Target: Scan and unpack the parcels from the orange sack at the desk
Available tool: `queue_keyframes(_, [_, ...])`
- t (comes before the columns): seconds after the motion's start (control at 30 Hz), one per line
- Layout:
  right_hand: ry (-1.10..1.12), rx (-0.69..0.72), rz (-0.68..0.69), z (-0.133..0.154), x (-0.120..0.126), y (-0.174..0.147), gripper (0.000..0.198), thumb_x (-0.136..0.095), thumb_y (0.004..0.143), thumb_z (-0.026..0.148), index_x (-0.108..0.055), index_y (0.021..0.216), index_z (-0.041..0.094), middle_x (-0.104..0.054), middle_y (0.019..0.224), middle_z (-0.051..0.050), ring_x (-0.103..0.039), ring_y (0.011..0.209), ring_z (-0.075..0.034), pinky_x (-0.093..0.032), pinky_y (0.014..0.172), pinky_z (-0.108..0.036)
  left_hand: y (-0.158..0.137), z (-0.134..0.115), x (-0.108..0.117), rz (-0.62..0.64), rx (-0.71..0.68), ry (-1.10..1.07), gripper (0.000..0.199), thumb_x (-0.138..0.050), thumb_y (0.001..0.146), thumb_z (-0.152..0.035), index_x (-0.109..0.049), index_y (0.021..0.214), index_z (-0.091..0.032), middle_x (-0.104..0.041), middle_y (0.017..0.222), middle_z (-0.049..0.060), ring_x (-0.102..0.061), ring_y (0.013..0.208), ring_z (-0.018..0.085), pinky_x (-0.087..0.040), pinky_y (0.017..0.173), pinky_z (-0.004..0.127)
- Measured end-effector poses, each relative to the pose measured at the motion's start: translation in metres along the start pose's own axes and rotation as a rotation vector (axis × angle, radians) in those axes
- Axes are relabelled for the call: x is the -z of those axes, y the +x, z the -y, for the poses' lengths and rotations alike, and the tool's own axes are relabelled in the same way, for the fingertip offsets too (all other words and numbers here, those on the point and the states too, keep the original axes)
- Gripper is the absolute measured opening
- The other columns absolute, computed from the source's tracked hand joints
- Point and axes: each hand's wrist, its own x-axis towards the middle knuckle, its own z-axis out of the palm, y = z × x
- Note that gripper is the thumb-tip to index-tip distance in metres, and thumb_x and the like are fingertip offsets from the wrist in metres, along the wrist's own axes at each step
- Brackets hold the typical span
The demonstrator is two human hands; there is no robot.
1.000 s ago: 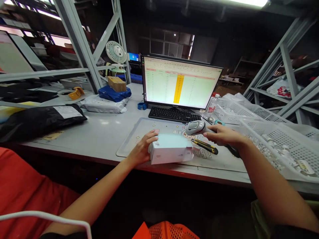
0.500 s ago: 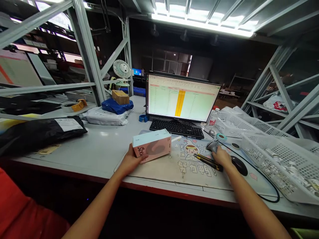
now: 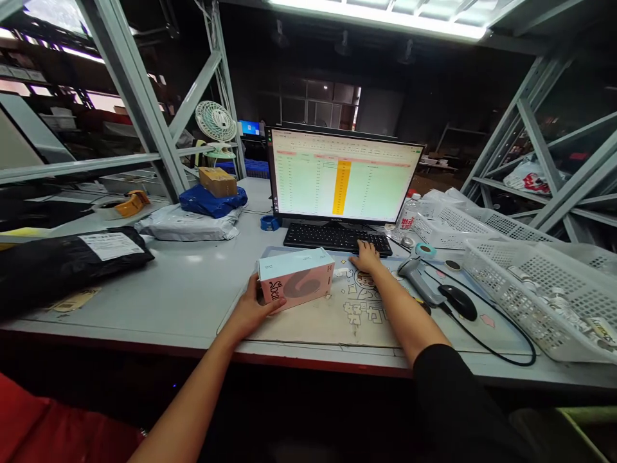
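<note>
My left hand (image 3: 250,310) is closed on the left end of a pink and pale blue box (image 3: 303,283), which is tilted above the printed desk mat (image 3: 308,332). On the front edge of the black keyboard (image 3: 318,237) rests my right hand (image 3: 367,256), its fingers spread over the keys at the right side. A grey barcode scanner (image 3: 421,283) lies on the mat to the right of my right forearm, beside a black mouse (image 3: 457,302). My forearm mostly hides the yellow and black tool under it.
Behind the keyboard stands a lit monitor (image 3: 342,173) showing a spreadsheet. White baskets (image 3: 535,302) with small bottles line the right side. At left lie a black parcel (image 3: 67,263), a white parcel (image 3: 187,225) and a small carton (image 3: 218,182). A bottle (image 3: 409,213) stands beside the monitor.
My right hand has let go of the barcode scanner and moved left and forward to the keyboard. The scanner now lies on the mat. My left hand still holds the box.
</note>
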Motion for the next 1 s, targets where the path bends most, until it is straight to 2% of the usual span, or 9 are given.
queue_keyframes(0.07, [-0.011, -0.017, -0.007, 0.001, -0.010, 0.005, 0.090, -0.058, 0.098, 0.059, -0.026, 0.168, 0.014, -0.012, 0.177, -0.020, -0.010, 0.163, -0.038, -0.018, 0.129, -0.056, -0.001, -0.002, 0.001, 0.006, 0.013, 0.013, 0.089, -0.082, 0.076, -0.053, -0.038, 0.148, -0.025, -0.069, 0.134, 0.014, -0.069, 0.122, 0.034, -0.057, 0.105, 0.048])
queue_keyframes(0.13, [-0.019, -0.030, 0.011, 0.000, -0.015, 0.009, 0.085, -0.052, 0.101, 0.061, -0.030, 0.167, 0.012, -0.007, 0.178, -0.018, -0.003, 0.164, -0.037, -0.012, 0.130, -0.058, -0.001, -0.003, 0.002, 0.013, 0.022, 0.026, 0.089, -0.082, 0.077, -0.055, -0.038, 0.148, -0.026, -0.069, 0.134, 0.013, -0.069, 0.122, 0.034, -0.057, 0.104, 0.048])
queue_keyframes(0.43, [0.041, -0.006, 0.012, -0.002, 0.008, 0.017, 0.063, -0.048, 0.107, 0.050, -0.051, 0.158, 0.013, -0.018, 0.176, -0.018, -0.006, 0.164, -0.035, -0.012, 0.131, -0.058, 0.001, 0.007, 0.000, 0.010, -0.019, 0.003, 0.095, -0.083, 0.076, -0.055, -0.034, 0.151, -0.025, -0.069, 0.135, 0.013, -0.066, 0.125, 0.035, -0.051, 0.110, 0.051])
queue_keyframes(0.53, [0.115, 0.011, -0.019, 0.007, 0.026, 0.015, 0.066, -0.053, 0.106, 0.048, -0.051, 0.157, 0.006, -0.026, 0.172, -0.023, -0.016, 0.162, -0.039, -0.017, 0.130, -0.059, 0.002, 0.009, 0.000, 0.011, -0.027, -0.016, 0.096, -0.083, 0.076, -0.055, -0.032, 0.152, -0.025, -0.070, 0.134, 0.013, -0.067, 0.125, 0.034, -0.051, 0.110, 0.051])
queue_keyframes(0.6, [0.187, 0.061, -0.039, 0.021, 0.038, 0.010, 0.065, -0.046, 0.109, 0.049, -0.049, 0.158, 0.005, -0.036, 0.168, -0.025, -0.029, 0.159, -0.036, -0.025, 0.129, -0.052, 0.002, 0.011, 0.000, 0.016, -0.040, -0.028, 0.097, -0.084, 0.076, -0.055, -0.032, 0.153, -0.026, -0.070, 0.134, 0.012, -0.067, 0.124, 0.034, -0.052, 0.109, 0.051])
queue_keyframes(0.73, [0.357, 0.326, 0.027, 0.067, 0.053, -0.026, 0.064, -0.015, 0.115, 0.051, -0.047, 0.161, 0.020, -0.055, 0.157, -0.011, -0.054, 0.143, -0.019, -0.045, 0.117, -0.035, 0.002, 0.011, 0.000, 0.026, -0.067, -0.048, 0.097, -0.085, 0.076, -0.056, -0.033, 0.153, -0.027, -0.070, 0.133, 0.011, -0.068, 0.123, 0.034, -0.052, 0.109, 0.052])
queue_keyframes(0.8, [0.410, 0.587, 0.082, 0.088, 0.053, -0.058, 0.061, -0.030, 0.112, 0.058, -0.047, 0.160, 0.025, -0.054, 0.158, -0.008, -0.053, 0.143, -0.020, -0.046, 0.118, -0.037, 0.002, 0.012, -0.001, 0.017, -0.084, -0.071, 0.095, -0.085, 0.076, -0.055, -0.035, 0.151, -0.026, -0.068, 0.135, 0.011, -0.067, 0.124, 0.033, -0.052, 0.110, 0.051])
queue_keyframes(0.87, [0.373, 0.791, 0.048, 0.101, 0.049, -0.094, 0.070, -0.059, 0.102, 0.061, -0.046, 0.161, 0.027, -0.051, 0.159, -0.010, -0.048, 0.146, -0.027, -0.041, 0.122, -0.045, 0.002, 0.012, -0.003, 0.005, -0.112, -0.113, 0.092, -0.085, 0.075, -0.053, -0.037, 0.149, -0.025, -0.065, 0.140, 0.012, -0.065, 0.129, 0.032, -0.052, 0.111, 0.048])
queue_keyframes(1.0, [0.170, 0.782, -0.047, 0.102, 0.044, -0.154, 0.094, -0.076, 0.091, 0.034, -0.026, 0.169, 0.025, -0.042, 0.161, -0.015, -0.041, 0.146, -0.035, -0.042, 0.121, -0.055, 0.005, 0.018, -0.004, -0.013, -0.204, -0.134, 0.086, -0.085, 0.075, -0.047, -0.041, 0.145, -0.021, -0.060, 0.146, 0.014, -0.060, 0.135, 0.032, -0.050, 0.113, 0.046])
